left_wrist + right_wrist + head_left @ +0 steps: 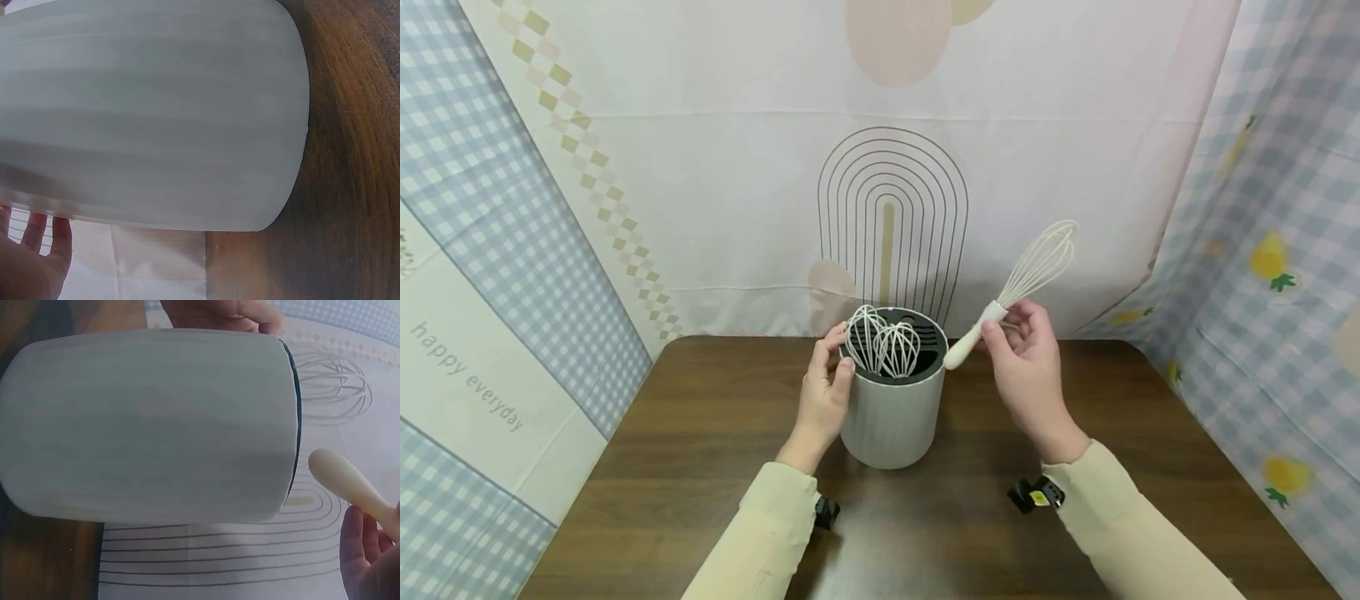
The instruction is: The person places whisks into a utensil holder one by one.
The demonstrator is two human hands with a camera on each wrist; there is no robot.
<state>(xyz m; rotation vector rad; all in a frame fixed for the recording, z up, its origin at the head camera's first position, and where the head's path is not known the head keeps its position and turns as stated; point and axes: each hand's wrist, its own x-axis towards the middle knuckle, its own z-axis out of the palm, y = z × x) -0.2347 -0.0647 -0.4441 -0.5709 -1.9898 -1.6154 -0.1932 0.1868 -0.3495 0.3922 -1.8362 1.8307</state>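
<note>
A light grey, ribbed utensil holder (891, 425) with a black slotted top (931, 340) stands upright on the table. Two whisks (883, 343) are in it, their wire heads sticking up at the left of the top. My left hand (824, 392) holds the holder's upper left side, thumb in front and fingers round the edge. To the right of the holder, my right hand (1028, 358) pinches a third whisk (982, 327) near the top of its cream handle. That whisk is tilted, wires up to the right, its handle end (331, 469) just beside the holder's rim.
The brown wooden table (700, 467) reaches back to a white patterned cloth (737, 192). Blue checked cloths hang at the left (572, 308) and right (1247, 350) sides. The holder stands near the table's back middle.
</note>
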